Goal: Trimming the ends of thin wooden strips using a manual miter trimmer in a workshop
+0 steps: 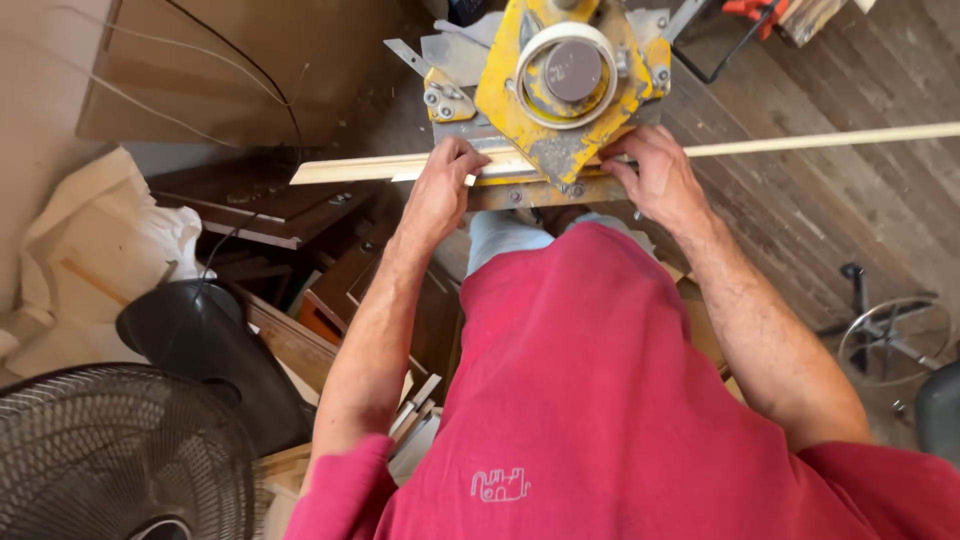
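**A:** What are the hands doing right now?

**B:** Both are pressing a long pale wooden strip against the base of a yellow saw. The strip is lying across the saw's metal bed, running well out to the left and far off to the right over the plank floor.

**A:** And the fingers?

**B:** The left hand is sitting on top of the strip, fingers curled down together onto it just left of the saw's middle. The right hand is doing the same on the other side, fingers bent and pinning the strip flat.

**A:** How should this be held well?

**B:** I'd judge the strip is needing firm, even pressure back and down from both hands, so it is lying straight along the bed. The fingers are looking close to the middle of the saw, so keeping them clear of that centre line is mattering most. The long right end is hanging unsupported and could be tipping the strip.
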